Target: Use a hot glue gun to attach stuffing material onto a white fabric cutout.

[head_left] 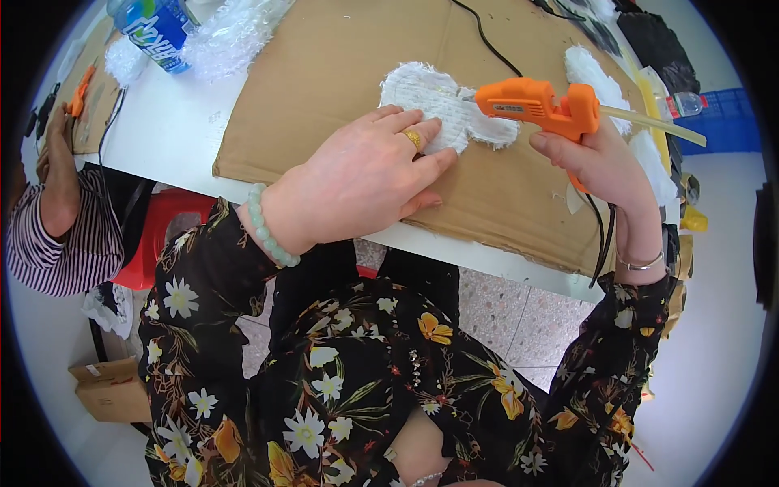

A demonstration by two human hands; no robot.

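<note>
A white, fuzzy fabric piece (414, 88) with rounded lobes and frayed edges lies on a sheet of brown cardboard. My left hand (357, 174) rests over its near left side, fingers stretched out and slightly apart, holding it down without gripping. In my right hand (604, 158) is an orange hot glue gun (531, 101), gripped by its handle. The gun's nozzle points left, at or just above the fabric between two lobes; contact is hard to judge. A pale yellow glue stick (657, 123) sticks out of the gun's back, and a black cord hangs below my right hand.
The cardboard (308, 89) covers much of a white table (174, 122). More white fuzzy pieces (596, 77) lie at the right. A blue-labelled bottle (154, 32) and white fluff (235, 36) stand far left. Another person's arm (58, 162) is beside a red stool (170, 223).
</note>
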